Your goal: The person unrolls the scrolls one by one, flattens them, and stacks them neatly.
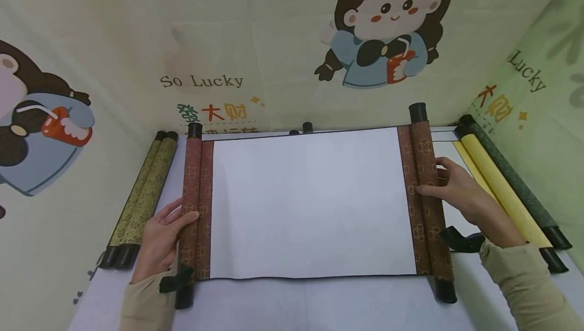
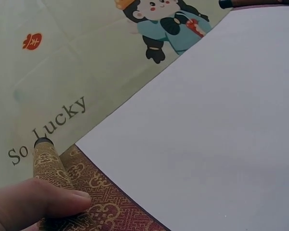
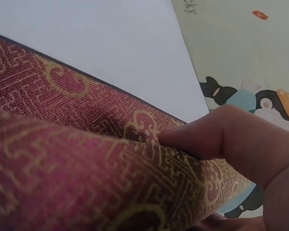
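Over the middle of the tabletop [image 1: 251, 305], a red brocade scroll [image 1: 310, 204] is spread, white sheet facing up. The left hand [image 1: 159, 237] grips its left roller [image 1: 190, 163]; the right hand [image 1: 463, 194] grips the right roller [image 1: 424, 153]. A yellow-green scroll [image 1: 152, 189] lines the left edge, yellow [image 1: 506, 189] and dark green scrolls [image 1: 513, 176] the right. Black knobs [image 1: 307, 127] show at the far edge.
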`<state>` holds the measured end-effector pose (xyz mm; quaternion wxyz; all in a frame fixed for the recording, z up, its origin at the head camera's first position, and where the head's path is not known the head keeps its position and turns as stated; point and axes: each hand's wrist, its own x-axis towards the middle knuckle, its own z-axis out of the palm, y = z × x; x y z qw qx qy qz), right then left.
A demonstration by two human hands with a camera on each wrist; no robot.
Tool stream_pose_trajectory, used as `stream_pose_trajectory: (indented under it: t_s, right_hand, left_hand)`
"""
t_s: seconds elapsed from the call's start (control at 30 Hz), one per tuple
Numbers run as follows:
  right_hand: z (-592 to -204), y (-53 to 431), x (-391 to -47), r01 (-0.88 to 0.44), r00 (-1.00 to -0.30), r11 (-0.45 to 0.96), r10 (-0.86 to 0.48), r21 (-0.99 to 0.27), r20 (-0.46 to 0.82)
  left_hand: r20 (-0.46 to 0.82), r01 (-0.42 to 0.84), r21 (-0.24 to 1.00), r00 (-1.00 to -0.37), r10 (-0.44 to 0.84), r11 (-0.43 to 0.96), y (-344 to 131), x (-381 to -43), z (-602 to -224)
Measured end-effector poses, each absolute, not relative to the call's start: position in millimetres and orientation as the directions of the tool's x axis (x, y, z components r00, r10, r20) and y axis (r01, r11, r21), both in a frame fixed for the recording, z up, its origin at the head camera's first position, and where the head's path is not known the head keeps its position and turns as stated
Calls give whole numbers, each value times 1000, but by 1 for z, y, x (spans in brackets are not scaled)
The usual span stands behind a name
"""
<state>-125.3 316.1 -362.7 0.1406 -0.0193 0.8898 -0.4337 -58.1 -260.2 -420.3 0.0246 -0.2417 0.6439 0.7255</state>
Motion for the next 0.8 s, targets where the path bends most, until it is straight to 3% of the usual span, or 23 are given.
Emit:
stream_pose_trajectory:
  t_s: [0.43, 0.8]
  right_hand:
    - [-360, 316, -125, 47, -979, 660, -118, -750, -165]
    - [-363, 322, -126, 46, -969, 658, -153, -751, -193]
  left_hand:
    - [-399, -372, 917, -870, -288, -147, -260, -58, -418]
    - [-411, -385, 911, -870, -273, -145, -263, -58, -414]
